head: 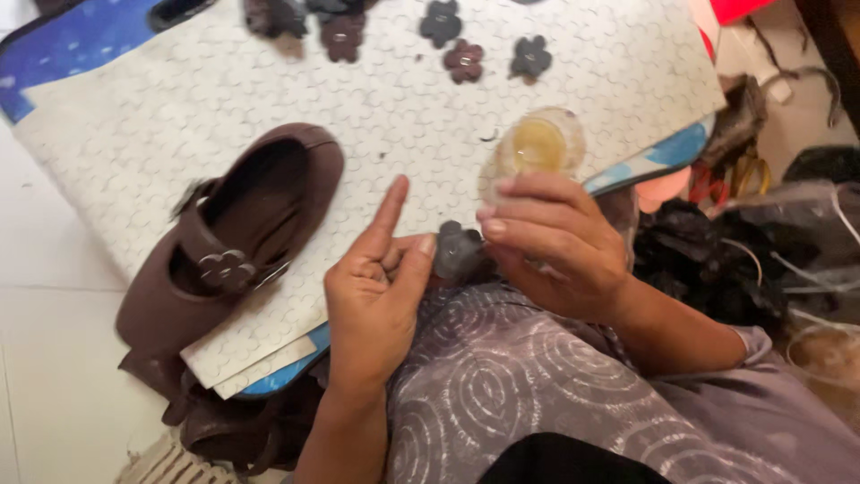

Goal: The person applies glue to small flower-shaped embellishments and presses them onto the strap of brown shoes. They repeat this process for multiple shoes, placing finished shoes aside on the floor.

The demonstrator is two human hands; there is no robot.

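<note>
Two hands meet on one dark flower-shaped piece [458, 251] above the lap, at the near edge of the white textured sheet [179, 116].

We read the step in hand as preparing this flower piece for attachment. The left hand [376, 287] pinches it between thumb and curled fingers, index finger extended upward. The right hand [555, 242] closes its fingertips on the opposite edge of the same piece. A small clear cup of yellowish liquid [539, 143], probably adhesive, stands on the sheet just beyond the right hand. A brown strap shoe [233, 233] lies on the sheet to the left, near the left hand. More flower pieces [466, 61] lie along the far edge. We judge that the next move calls for a steady pinch and careful alignment.
</note>
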